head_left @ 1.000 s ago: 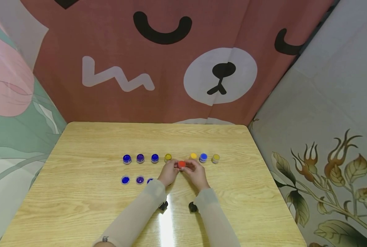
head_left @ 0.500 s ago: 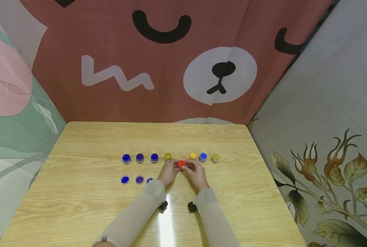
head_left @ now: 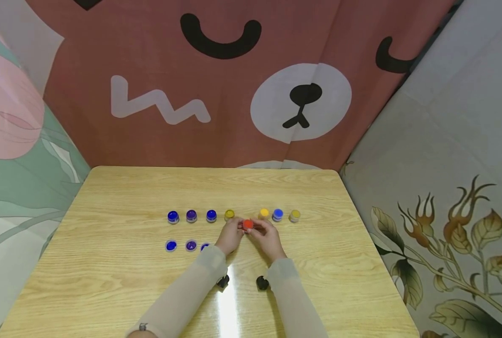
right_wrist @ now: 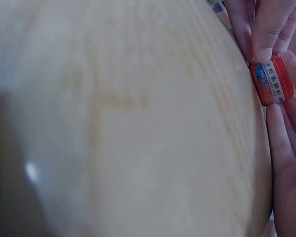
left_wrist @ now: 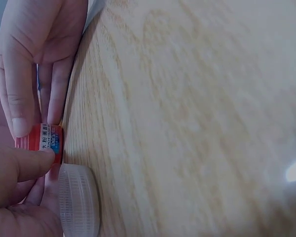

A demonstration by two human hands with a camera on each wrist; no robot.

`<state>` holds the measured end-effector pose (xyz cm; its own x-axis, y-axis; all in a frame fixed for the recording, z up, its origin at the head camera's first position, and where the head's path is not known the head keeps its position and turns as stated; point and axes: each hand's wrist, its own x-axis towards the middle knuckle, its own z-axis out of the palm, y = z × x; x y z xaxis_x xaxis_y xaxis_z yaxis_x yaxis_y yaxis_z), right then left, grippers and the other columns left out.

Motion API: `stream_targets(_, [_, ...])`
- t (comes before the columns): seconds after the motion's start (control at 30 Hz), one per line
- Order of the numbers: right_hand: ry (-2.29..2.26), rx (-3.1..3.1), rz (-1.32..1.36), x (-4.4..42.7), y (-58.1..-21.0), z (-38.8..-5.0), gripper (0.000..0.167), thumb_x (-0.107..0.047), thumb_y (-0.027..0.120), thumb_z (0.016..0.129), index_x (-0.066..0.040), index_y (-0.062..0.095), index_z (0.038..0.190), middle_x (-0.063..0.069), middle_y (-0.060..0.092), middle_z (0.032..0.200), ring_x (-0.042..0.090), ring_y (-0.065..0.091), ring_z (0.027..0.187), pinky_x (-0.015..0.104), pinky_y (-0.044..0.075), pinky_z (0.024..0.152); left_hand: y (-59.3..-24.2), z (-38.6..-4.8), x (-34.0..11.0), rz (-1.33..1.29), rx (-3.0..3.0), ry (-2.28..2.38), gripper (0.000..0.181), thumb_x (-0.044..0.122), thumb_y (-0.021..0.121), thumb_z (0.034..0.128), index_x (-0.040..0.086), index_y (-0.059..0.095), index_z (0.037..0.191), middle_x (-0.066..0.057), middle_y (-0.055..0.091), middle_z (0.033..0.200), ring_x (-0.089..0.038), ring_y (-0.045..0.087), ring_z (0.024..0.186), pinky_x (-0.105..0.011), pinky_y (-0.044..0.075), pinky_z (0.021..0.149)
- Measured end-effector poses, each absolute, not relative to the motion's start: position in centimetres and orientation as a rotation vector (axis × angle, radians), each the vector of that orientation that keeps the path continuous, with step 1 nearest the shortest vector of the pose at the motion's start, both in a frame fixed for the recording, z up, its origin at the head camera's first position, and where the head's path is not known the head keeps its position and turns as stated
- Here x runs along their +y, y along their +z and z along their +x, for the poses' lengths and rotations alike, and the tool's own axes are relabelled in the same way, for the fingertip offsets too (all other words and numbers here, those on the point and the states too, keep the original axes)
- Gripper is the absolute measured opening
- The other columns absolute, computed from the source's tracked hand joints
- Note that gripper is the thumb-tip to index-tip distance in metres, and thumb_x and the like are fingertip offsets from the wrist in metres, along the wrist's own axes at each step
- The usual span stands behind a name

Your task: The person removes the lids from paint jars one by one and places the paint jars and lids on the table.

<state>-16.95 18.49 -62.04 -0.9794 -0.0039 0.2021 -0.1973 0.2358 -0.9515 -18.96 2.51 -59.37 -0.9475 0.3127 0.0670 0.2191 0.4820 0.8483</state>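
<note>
A small red paint jar [head_left: 248, 224] with a white label stands upright on the table between both hands. My left hand [head_left: 229, 238] pinches its body, the thumb lying over the label in the left wrist view. From the other side my right hand [head_left: 270, 240] holds the jar's ridged red lid [right_wrist: 286, 59] between thumb and fingers. The jar's base is at the tabletop. Beside the left hand lies a loose clear ridged lid [left_wrist: 79, 200], hidden behind that hand in the head view. Just past the fingers stand a dark yellow jar [head_left: 229, 215] and an orange-yellow jar [head_left: 264, 213].
Left in the back row are a blue jar [head_left: 173, 217], a purple jar [head_left: 191, 216] and another blue jar [head_left: 211, 216]. Loose lids lie before them, including a blue lid [head_left: 171, 246] and a purple lid [head_left: 191, 245]. A blue-lidded jar [head_left: 278, 215] and yellowish jar [head_left: 295, 216] stand right.
</note>
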Motion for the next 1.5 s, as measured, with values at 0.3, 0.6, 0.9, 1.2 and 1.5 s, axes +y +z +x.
stream_targets(0.3, [1.938, -2.373, 0.040, 18.2, -61.8, -17.4, 0.037, 0.007, 0.069, 0.091, 0.013, 0.058, 0.126, 0.028, 0.065, 0.118, 0.029, 0.066, 0.103, 0.021, 0.056, 0.085, -59.4, -19.1, 2.5, 0.467, 2.615, 1.457, 0.028, -0.009, 0.062, 0.0932, -0.011, 0.061, 0.121, -0.024, 0.059, 0.117, -0.037, 0.061, 0.109, -0.047, 0.052, 0.098])
stream_targets(0.6, [1.870, -2.382, 0.067, 18.2, -62.1, -17.1, 0.031, -0.003, 0.069, 0.094, 0.003, 0.066, 0.124, 0.019, 0.067, 0.120, 0.019, 0.065, 0.101, 0.023, 0.054, 0.088, -59.6, -19.2, 2.5, 0.464, 2.618, 1.442, 0.029, -0.009, 0.062, 0.0927, -0.010, 0.061, 0.121, -0.023, 0.060, 0.117, -0.036, 0.061, 0.109, -0.047, 0.052, 0.097])
stream_targets(0.9, [1.935, -2.365, 0.014, 17.8, -61.9, -17.0, 0.038, -0.002, 0.072, 0.092, 0.005, 0.063, 0.128, 0.020, 0.061, 0.122, 0.024, 0.063, 0.105, 0.019, 0.054, 0.088, -59.6, -19.2, 2.5, 0.474, 2.623, 1.442, 0.028, -0.010, 0.063, 0.0921, -0.010, 0.062, 0.120, -0.022, 0.060, 0.116, -0.035, 0.062, 0.108, -0.045, 0.054, 0.096])
stream_targets(1.2, [1.950, -2.352, 0.016, 17.3, -58.3, -15.4, 0.032, 0.001, 0.070, 0.093, 0.011, 0.061, 0.122, 0.024, 0.068, 0.116, 0.014, 0.065, 0.097, 0.021, 0.055, 0.084, -59.3, -19.2, 2.4, 0.445, 2.600, 1.411, 0.030, -0.008, 0.062, 0.0940, -0.010, 0.061, 0.124, -0.023, 0.060, 0.120, -0.037, 0.060, 0.113, -0.048, 0.051, 0.100])
stream_targets(1.5, [1.936, -2.383, 0.051, 17.6, -58.2, -15.4, 0.033, -0.001, 0.066, 0.097, 0.010, 0.060, 0.128, 0.025, 0.066, 0.119, 0.017, 0.063, 0.101, 0.018, 0.052, 0.086, -59.6, -19.2, 2.4, 0.435, 2.607, 1.414, 0.031, -0.008, 0.063, 0.0937, -0.009, 0.060, 0.125, -0.023, 0.059, 0.121, -0.036, 0.061, 0.111, -0.047, 0.052, 0.099])
